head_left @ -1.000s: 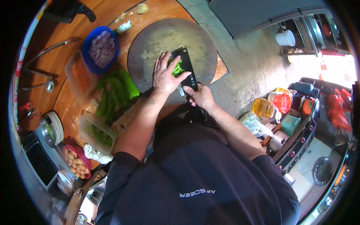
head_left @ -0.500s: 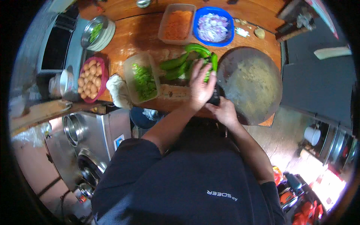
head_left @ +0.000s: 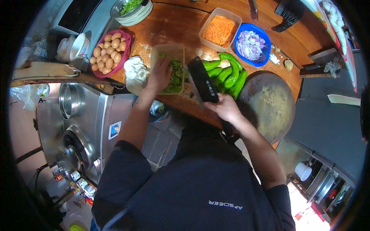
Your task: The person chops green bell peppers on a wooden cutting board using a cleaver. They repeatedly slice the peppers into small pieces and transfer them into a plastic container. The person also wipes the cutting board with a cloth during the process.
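Note:
My left hand (head_left: 160, 76) reaches into a clear plastic container (head_left: 170, 47), fingers stretched out over chopped green pieces (head_left: 176, 77). Part of that pile lies hidden beneath it. In my right hand (head_left: 226, 109) is a cleaver (head_left: 201, 80), its dark, broad blade tilted up and away from me between the container and the peppers. Several long green peppers (head_left: 231, 79) lie together on the wooden table (head_left: 169, 23), just beyond my right hand. A round chopping board (head_left: 271, 109) stands right of them.
Behind the peppers sit a container of shredded orange vegetable (head_left: 219, 32) and a blue basket of chopped purple onion (head_left: 251, 44). A pink basket of brown eggs (head_left: 110, 54) and a white cloth (head_left: 135, 71) are at left. Stacked plates (head_left: 135, 17) stand at the back left.
My left hand has moved left from beside the peppers into the container. The cleaver has come up into plain view in my right hand. My view has shifted and turned.

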### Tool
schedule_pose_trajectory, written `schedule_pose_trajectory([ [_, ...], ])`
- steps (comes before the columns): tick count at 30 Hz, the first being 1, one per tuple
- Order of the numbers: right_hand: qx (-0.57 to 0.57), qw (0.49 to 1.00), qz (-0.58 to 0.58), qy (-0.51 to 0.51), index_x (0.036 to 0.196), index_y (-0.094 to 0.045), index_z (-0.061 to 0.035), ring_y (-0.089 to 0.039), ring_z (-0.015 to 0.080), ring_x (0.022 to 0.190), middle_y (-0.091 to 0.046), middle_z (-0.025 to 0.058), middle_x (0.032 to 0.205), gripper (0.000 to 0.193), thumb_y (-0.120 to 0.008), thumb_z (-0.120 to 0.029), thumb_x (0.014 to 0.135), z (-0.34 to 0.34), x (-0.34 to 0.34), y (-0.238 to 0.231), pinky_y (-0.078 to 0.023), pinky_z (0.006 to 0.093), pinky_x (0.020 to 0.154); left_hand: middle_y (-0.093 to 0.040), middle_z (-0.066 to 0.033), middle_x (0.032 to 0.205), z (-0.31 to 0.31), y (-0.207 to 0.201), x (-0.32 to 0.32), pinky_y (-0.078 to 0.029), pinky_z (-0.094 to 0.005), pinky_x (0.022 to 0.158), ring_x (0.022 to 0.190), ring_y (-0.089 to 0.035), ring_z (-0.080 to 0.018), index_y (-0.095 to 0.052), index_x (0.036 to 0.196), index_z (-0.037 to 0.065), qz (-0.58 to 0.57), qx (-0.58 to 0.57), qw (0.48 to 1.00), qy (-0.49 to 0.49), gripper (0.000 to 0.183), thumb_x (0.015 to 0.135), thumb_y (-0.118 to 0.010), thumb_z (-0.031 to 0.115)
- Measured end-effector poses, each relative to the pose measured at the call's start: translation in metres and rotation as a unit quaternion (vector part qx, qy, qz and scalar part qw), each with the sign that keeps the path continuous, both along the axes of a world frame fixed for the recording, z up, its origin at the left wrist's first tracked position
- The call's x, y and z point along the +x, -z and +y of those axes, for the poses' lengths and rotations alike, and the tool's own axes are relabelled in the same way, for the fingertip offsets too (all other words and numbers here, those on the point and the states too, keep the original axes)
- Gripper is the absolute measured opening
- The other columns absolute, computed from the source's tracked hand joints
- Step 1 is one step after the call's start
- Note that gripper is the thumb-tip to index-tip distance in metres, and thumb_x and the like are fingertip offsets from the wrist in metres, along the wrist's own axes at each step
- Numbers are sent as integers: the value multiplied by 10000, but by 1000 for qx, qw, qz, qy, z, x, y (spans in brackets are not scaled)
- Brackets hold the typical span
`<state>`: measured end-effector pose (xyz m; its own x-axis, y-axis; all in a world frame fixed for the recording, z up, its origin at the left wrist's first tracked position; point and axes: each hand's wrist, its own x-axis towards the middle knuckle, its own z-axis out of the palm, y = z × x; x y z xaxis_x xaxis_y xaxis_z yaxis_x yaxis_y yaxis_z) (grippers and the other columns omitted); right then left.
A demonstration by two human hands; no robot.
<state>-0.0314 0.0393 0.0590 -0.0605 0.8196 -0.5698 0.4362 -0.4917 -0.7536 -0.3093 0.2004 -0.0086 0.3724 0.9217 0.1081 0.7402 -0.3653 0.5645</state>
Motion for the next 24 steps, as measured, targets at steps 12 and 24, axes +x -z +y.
schedule_pose_trajectory([
  [12, 124, 940, -218, -231, 1114, -678, -92, -689, 414, 868, -712, 212, 928, 365, -657, -406, 929, -46, 24, -21, -546, 509, 798, -536, -155, 1432, 71, 36, 6, -394, -484, 1116, 1309, -492, -396, -597, 1369, 214, 114, -27, 983, 138, 429, 1017, -494, 436],
  [24, -125, 990, 5, -63, 1159, -669, -18, -617, 188, 494, -664, 86, 669, 374, -702, -309, 926, -5, -14, -10, -509, 376, 512, -593, -169, 1306, 53, 10, -33, -467, -494, 988, 1144, -596, -390, -625, 1327, 175, 257, -149, 904, 309, 390, 968, -588, 323],
])
